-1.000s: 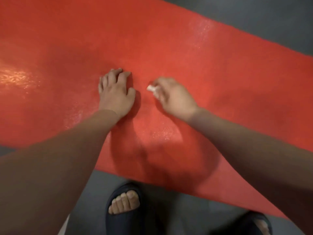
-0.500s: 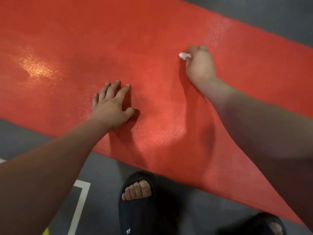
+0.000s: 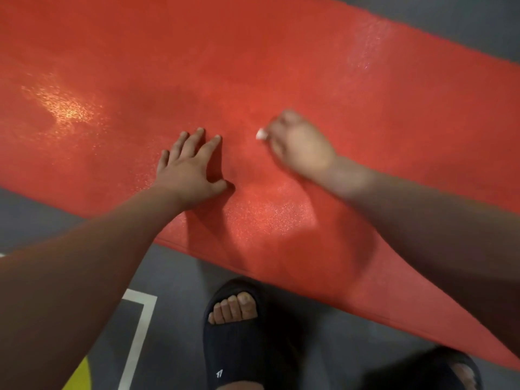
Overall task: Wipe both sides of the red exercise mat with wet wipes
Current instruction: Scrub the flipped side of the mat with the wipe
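Since the frame half a second back, the right hand [image 3: 301, 147] has swept from the far part of the red exercise mat [image 3: 281, 66] back toward the person, and now sits on the middle of the mat, near the left hand [image 3: 191, 167] but apart from it. That right hand is smeared by motion blur; its grip is curled round a small white wet wipe [image 3: 261, 134], a bit of which pokes out on the side facing the left hand and lies low against the mat's surface. The left hand has stayed where it was, planted palm down on the mat with its grip spread, fingers [image 3: 197, 136] straight and splayed, thumb out to the side. The mat lies flat and unrolled on a grey floor [image 3: 174, 277], running slantwise across the view, its near edge just ahead of the person's feet. A bright glare patch [image 3: 64, 108] shines on the mat's pebbled surface well to the left of the hands, and a fainter sheen shows near its far edge. Below the mat, a dark slide sandal [image 3: 239, 342] with bare toes showing stands on the floor, and a second dark sandal [image 3: 439, 370] is partly in view at the lower right. A white painted line [image 3: 140, 330] and a yellow patch [image 3: 81, 375] mark the floor at the lower left.
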`<state>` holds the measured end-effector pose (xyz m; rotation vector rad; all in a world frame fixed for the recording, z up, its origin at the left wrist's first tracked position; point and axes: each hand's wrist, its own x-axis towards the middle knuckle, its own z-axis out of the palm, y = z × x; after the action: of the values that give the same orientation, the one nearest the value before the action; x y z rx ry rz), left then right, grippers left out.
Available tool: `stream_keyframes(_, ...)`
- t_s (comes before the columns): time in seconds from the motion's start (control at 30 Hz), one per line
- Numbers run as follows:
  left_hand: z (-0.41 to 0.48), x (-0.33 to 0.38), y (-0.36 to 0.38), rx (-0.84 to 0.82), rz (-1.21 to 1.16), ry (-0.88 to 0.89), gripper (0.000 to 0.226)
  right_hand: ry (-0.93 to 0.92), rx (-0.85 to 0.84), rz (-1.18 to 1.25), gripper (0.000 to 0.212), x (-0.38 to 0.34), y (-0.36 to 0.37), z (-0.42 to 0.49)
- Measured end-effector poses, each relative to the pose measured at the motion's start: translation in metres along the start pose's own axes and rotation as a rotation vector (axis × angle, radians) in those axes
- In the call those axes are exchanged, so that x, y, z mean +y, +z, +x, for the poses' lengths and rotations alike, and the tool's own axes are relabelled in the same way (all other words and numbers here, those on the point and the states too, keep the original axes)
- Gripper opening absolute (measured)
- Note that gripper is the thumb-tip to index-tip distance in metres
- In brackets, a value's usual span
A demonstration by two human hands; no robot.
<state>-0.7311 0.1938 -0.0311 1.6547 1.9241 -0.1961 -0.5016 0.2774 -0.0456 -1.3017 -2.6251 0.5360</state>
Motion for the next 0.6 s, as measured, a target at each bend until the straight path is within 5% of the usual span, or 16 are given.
stream_keyframes(0.1,-0.003,-0.002,-0.001,0.008,-0.016,0.008,0.099,0.384,0.157,-0.053,0.027,0.027,-0.015,0.035)
stream_keyframes(0.17,-0.005,-0.004,-0.001,0.016,-0.013,0.007,0.098,0.426,0.128,-0.054,0.028,0.017,-0.010,0.040)
stream_keyframes(0.37,-0.012,-0.020,0.010,0.105,0.010,-0.025,0.095,-0.173,-0.144,0.069,0.036,-0.039,0.025,-0.014)
stream_keyframes(0.43,-0.012,-0.022,0.010,0.103,0.010,-0.026,0.095,-0.248,-0.200,0.019,0.035,-0.033,0.016,-0.008)
stream_keyframes(0.6,-0.011,-0.022,0.007,0.091,-0.005,-0.022,0.094,0.295,0.149,-0.058,0.026,0.006,-0.013,0.056)
